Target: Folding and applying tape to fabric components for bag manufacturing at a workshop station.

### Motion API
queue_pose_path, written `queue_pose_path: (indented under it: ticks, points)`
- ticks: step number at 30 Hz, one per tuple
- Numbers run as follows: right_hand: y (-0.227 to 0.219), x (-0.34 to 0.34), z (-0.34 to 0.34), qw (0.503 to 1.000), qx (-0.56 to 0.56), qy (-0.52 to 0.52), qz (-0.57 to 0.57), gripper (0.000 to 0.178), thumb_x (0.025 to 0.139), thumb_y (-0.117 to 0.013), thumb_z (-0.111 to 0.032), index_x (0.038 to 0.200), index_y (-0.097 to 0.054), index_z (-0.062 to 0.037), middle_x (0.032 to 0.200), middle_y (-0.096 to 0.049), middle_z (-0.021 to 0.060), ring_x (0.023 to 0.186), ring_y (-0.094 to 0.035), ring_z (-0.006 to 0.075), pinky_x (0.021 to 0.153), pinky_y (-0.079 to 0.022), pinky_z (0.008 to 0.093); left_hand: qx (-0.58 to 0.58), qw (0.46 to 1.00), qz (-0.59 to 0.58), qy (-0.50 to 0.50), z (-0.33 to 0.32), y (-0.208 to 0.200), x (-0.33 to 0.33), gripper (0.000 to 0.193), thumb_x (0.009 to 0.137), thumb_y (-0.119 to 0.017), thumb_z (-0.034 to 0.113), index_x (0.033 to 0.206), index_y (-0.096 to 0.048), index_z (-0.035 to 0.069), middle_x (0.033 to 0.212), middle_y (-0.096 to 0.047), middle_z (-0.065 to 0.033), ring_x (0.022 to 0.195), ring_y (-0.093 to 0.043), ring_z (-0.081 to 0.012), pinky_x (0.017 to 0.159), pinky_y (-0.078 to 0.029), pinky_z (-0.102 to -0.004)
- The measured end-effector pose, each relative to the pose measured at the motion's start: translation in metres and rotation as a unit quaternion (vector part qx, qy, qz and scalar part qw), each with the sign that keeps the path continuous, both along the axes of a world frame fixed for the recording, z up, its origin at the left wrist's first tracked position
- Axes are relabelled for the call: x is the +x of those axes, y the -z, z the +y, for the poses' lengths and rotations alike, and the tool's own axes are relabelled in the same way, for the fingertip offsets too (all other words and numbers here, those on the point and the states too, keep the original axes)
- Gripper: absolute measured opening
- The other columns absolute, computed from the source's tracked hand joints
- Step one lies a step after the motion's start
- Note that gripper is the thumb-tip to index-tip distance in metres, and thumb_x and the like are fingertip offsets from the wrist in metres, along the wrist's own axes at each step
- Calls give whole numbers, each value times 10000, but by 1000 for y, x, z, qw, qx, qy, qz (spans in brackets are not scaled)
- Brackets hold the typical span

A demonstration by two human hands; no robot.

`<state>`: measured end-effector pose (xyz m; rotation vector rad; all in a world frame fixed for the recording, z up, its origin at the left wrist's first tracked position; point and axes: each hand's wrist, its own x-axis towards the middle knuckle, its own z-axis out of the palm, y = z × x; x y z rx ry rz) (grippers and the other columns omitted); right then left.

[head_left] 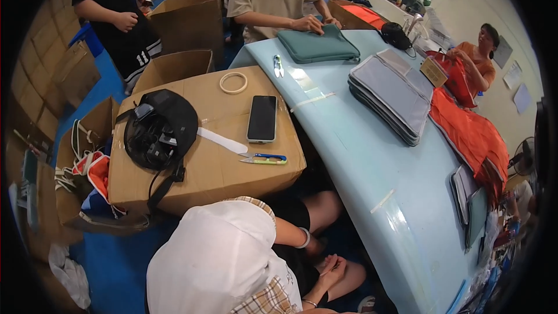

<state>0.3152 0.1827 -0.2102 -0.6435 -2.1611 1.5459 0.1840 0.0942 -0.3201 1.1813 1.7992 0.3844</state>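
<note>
1. The thread snips [264,159] lie flat on top of a cardboard box [215,174]. They are well beyond the fingers and to their left, higher than the lap, with nothing touching them.
2. Just past the snips lies a dark phone [262,117], face up, and left of them a white strip [221,141]. Any lift of the snips would go best from the handle end, coming down from above so that the phone is not nudged.
3. The clasped hands [333,267] rest low in the lap between bare knees. The fingers are laced into each other and grasp no object.
4. One forearm slants down to them from the upper left, with a pale bangle [304,237] at its wrist. The other wrist comes in from the lower edge. Which hand lies on top I cannot tell.
5. The pale blue worktop [372,157] rises to the right of the fingers.
</note>
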Motion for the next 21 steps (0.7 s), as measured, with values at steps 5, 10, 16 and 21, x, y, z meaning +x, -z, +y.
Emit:
queue_pose_path:
  ticks: [5, 10, 16, 21]
  points:
    - [5, -1, -1, 999, -21, 28, 0, 162, 927, -572, -128, 860, -524, 11, 747, -595, 72, 648, -580, 116, 622, -508, 237, 4, 1000, 12, 29, 3, -9, -2, 315, 925, -491, 293, 1169, -602, 127, 1140, -628, -127, 1000, -608, -322, 887, -461, -419]
    - [3, -1, -5, 999, -12, 23, 29, 135, 913, -587, -106, 880, -535, 15, 740, -609, 72, 650, -591, 112, 629, -510, 235, 1, 997, 22, 69, 6, -30, 0, 314, 925, -492, 293, 1168, -603, 128, 1142, -628, -124, 1003, -608, -322, 888, -461, -418]
    - [2, -2, -7, 998, -37, 47, 37, 143, 903, -600, -106, 867, -550, 23, 735, -633, 81, 647, -608, 114, 626, -502, 234, 2, 991, 33, 131, -9, -43, 3, 314, 924, -493, 293, 1167, -604, 129, 1145, -627, -120, 1006, -606, -321, 889, -461, -417]
    - [-4, -2, -9, 999, 7, 48, 13, 139, 886, -622, -113, 847, -573, 12, 715, -655, 97, 638, -638, 127, 600, -500, 248, -4, 986, 35, 164, -4, -59, 2, 314, 923, -493, 293, 1166, -605, 129, 1148, -626, -118, 1009, -606, -320, 890, -461, -416]
